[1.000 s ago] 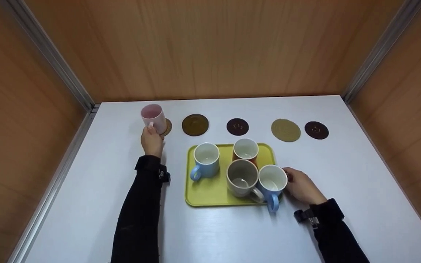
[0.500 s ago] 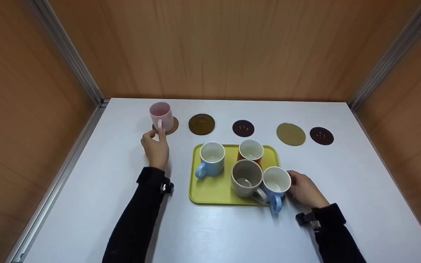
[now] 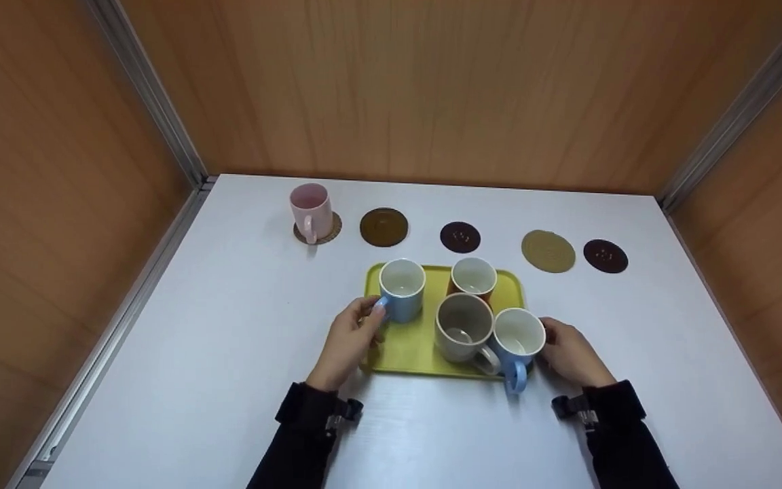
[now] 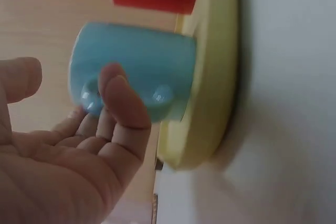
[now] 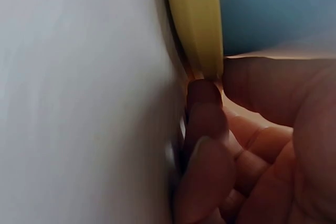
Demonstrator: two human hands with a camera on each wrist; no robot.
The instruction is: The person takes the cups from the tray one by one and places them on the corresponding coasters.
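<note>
My left hand (image 3: 350, 339) is at the handle of a light blue mug (image 3: 406, 307) on the yellow tray (image 3: 401, 353). In the left wrist view, a bent finger overlaps the handle (image 4: 161, 96), while the thumb (image 4: 21, 77) stays apart from the mug. My right hand (image 3: 571, 353) pinches the tray's right rim (image 5: 202, 30), thumb above and a fingertip below. A second blue mug (image 3: 518, 339), white inside, stands beside that hand, its handle toward me. A grey mug (image 3: 455, 350) touches it in the head view, with a red mug (image 3: 474, 278) behind.
A pink mug (image 3: 313, 214) stands on a woven coaster (image 3: 335, 227) at back left. To its right lie a brown coaster (image 3: 383, 227), a dark button-like coaster (image 3: 460, 237), an olive coaster (image 3: 548, 251) and another dark coaster (image 3: 605, 256). Wooden panels (image 3: 391, 88) enclose the white table.
My left hand has let go of the pink mug on the woven coaster and moved right and nearer to the blue mug's handle. The right hand keeps hold of the tray's rim.
</note>
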